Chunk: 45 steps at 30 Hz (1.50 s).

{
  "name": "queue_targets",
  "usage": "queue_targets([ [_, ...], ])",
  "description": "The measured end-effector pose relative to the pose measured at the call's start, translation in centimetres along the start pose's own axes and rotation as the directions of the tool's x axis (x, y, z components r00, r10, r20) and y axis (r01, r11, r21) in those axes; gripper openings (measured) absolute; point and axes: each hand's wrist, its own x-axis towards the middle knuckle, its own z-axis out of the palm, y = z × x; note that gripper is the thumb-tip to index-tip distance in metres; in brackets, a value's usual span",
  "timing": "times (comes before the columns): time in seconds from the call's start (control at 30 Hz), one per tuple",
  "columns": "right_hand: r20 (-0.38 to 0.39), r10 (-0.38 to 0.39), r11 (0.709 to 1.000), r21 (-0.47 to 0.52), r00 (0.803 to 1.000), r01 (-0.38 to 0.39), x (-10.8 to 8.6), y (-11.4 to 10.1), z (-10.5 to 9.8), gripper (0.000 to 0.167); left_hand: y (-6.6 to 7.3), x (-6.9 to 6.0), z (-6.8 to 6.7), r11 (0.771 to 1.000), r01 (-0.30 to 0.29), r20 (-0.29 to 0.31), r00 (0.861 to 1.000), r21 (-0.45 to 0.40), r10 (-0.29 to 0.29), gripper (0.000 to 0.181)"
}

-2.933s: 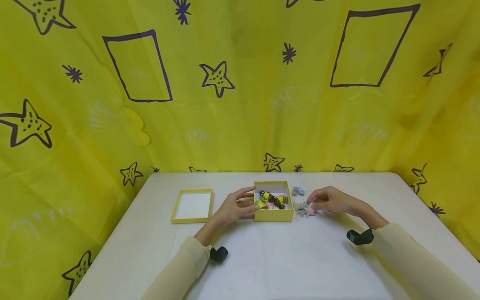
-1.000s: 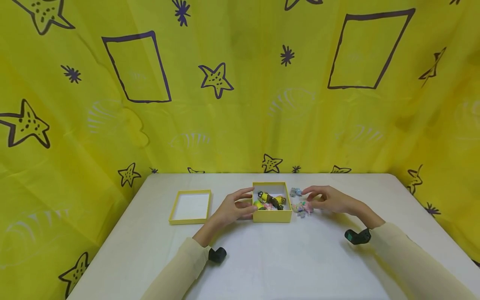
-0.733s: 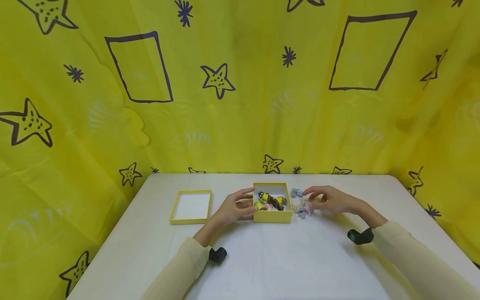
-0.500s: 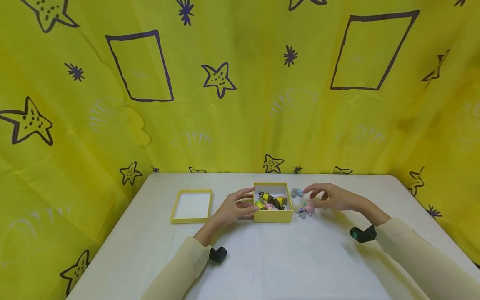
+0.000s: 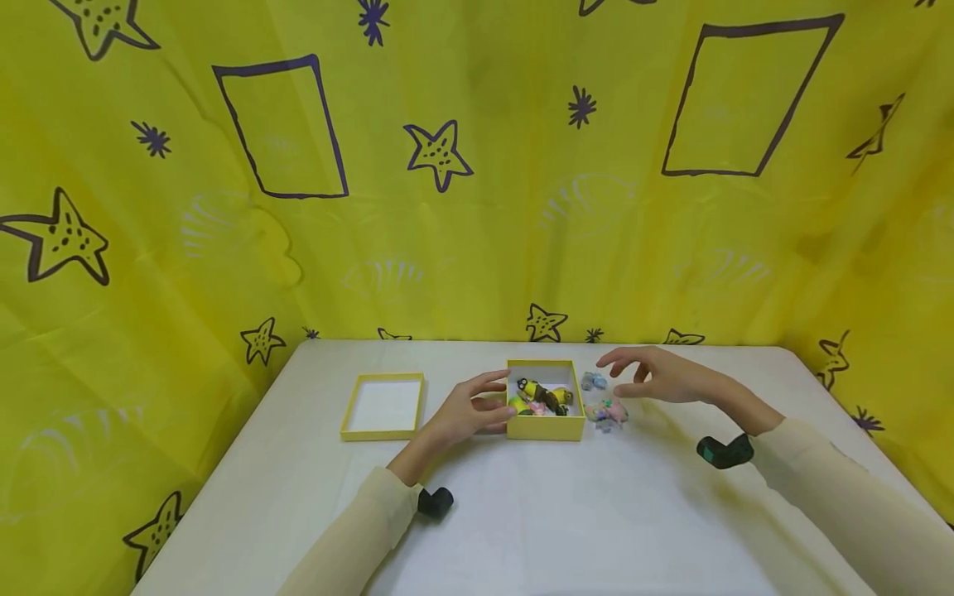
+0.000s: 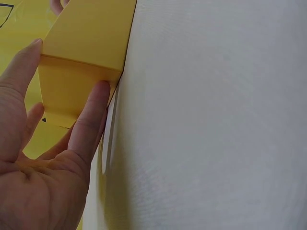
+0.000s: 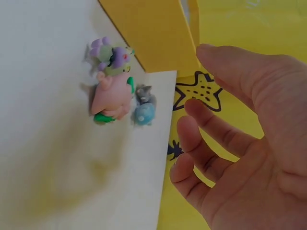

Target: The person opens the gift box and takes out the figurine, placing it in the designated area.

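Observation:
A yellow box (image 5: 546, 428) with a white inside stands on the table, holding yellow and dark figures (image 5: 538, 392) and some pink pieces. My left hand (image 5: 458, 414) touches its left side with spread fingers; in the left wrist view the fingertips rest against the yellow wall (image 6: 72, 86). My right hand (image 5: 671, 378) hovers to the right of the box, fingers apart and nothing between them. Under and left of it lie a pink figure (image 7: 112, 96), a purple and green one (image 7: 112, 55), and a small grey and blue one (image 7: 145, 114).
A yellow-rimmed lid (image 5: 380, 434), white inside, lies on the white table (image 5: 537, 513) left of my left hand. Behind the table hangs a yellow curtain (image 5: 492, 248) with drawn stars and frames.
My right hand has lifted and moved back away from the small figures, and its fingers are more widely spread. My left hand stays at the box, which has not moved.

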Motion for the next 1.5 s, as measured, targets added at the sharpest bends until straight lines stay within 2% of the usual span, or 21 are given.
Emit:
queue_targets([
  [0.23,-0.007,-0.016,1.000,-0.003,1.000,0.016,0.3,-1.1,-0.2,0.049,0.1,0.1,0.0,1.000,0.002,0.005,1.000,-0.028,-0.002,0.071],
  [0.53,-0.011,-0.057,0.998,0.005,0.998,0.057,0.9,-1.9,-0.1,0.049,-0.1,0.0,0.0,1.000,-0.015,-0.003,1.000,0.012,0.015,0.071],
  [0.73,-0.020,-0.093,0.995,0.018,0.995,0.093,1.7,-2.7,0.1,0.049,-0.3,0.1,0.0,1.000,-0.012,-0.011,1.000,0.008,0.012,0.071],
  [1.1,-0.021,-0.116,0.993,-0.001,0.993,0.116,3.5,-4.4,0.9,0.048,-0.2,0.1,0.1,1.000,-0.005,-0.007,1.000,-0.025,0.005,0.071],
  [1.2,-0.020,-0.142,0.990,-0.009,0.990,0.141,4.0,-4.7,1.2,0.049,-0.1,0.1,0.2,1.000,0.002,-0.006,1.000,-0.029,-0.002,0.071],
  [1.4,-0.007,-0.188,0.982,-0.003,0.982,0.188,4.8,-5.1,2.0,0.048,-0.1,0.1,0.2,0.999,0.009,-0.008,1.000,-0.037,-0.010,0.071],
  [1.5,0.005,-0.181,0.983,0.013,0.983,0.181,5.2,-5.0,2.5,0.047,-0.1,0.2,0.2,0.999,0.011,-0.010,1.000,-0.049,-0.012,0.071],
])
